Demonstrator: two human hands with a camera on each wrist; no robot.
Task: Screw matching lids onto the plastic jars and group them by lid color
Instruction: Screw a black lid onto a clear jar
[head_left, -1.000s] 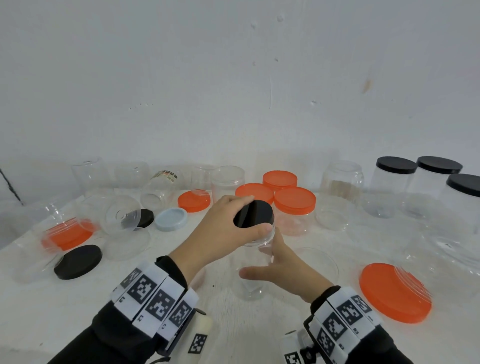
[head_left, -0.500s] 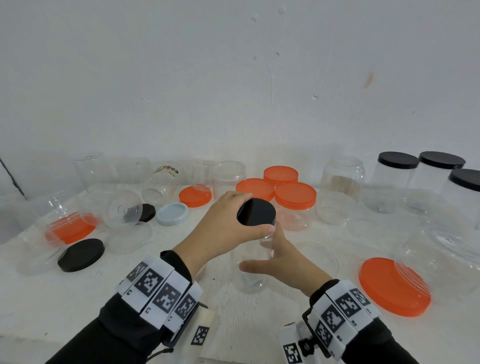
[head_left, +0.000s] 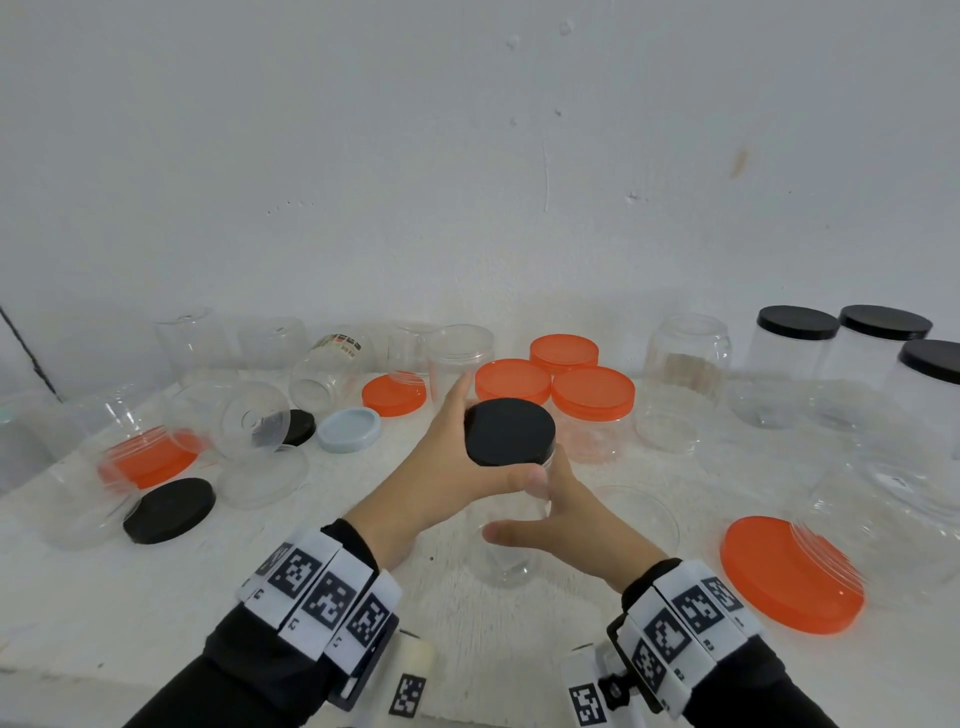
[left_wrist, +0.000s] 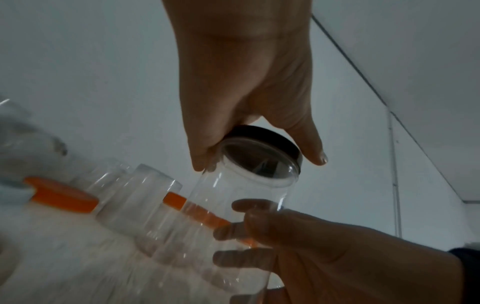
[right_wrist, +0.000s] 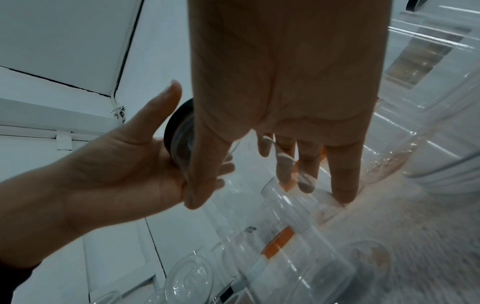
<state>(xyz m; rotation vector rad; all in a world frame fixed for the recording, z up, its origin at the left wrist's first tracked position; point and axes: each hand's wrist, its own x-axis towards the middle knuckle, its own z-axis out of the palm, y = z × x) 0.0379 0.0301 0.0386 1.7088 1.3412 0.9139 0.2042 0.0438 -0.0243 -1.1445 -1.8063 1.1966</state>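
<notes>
A small clear jar (head_left: 506, 561) is held above the white table in front of me, with a black lid (head_left: 509, 434) on its mouth. My left hand (head_left: 457, 460) grips the lid from the left, thumb on the near rim and fingers round the far rim. My right hand (head_left: 553, 514) holds the jar's body from the right, thumb across the front. From below, the left wrist view shows the lid (left_wrist: 259, 131) seated on the jar (left_wrist: 241, 195). In the right wrist view the lid (right_wrist: 176, 121) is partly hidden behind my right hand (right_wrist: 285, 92).
Three orange-lidded jars (head_left: 592, 397) stand just behind my hands, and black-lidded jars (head_left: 797, 325) at the far right. A big jar with an orange lid (head_left: 789, 574) lies at the right. Loose black (head_left: 169, 509), pale blue (head_left: 348, 428) and orange (head_left: 394, 395) lids and open jars crowd the left.
Both hands keep their hold on the lid and the jar. The left hand has shifted slightly round the lid, and the jar has stayed in about the same place.
</notes>
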